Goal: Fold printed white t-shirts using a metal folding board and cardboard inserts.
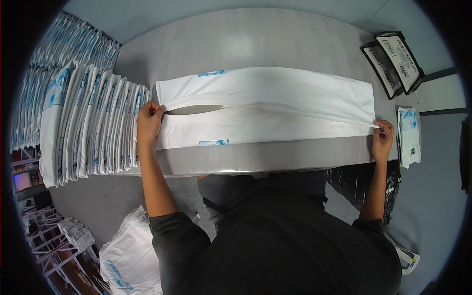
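A long white cloth [295, 93] with small blue printed patches lies flat across the grey table, its two long halves side by side. Between the halves, toward the left end, a narrow gap shows grey. My left hand [150, 120] is closed at the left end of the cloth, pinching its edge beside the gap. At the opposite end, my right hand [383, 139] pinches a corner of the upper half between thumb and fingers, drawing it to a point. Creases run from that corner back along the cloth.
Rows of folded white cloths with blue prints [86, 123] stand at the left, close to my left hand. A black holder with printed cards [393, 64] sits at the far right, and a folded packet [409, 135] lies below it. The grey table [236, 46] curves away behind.
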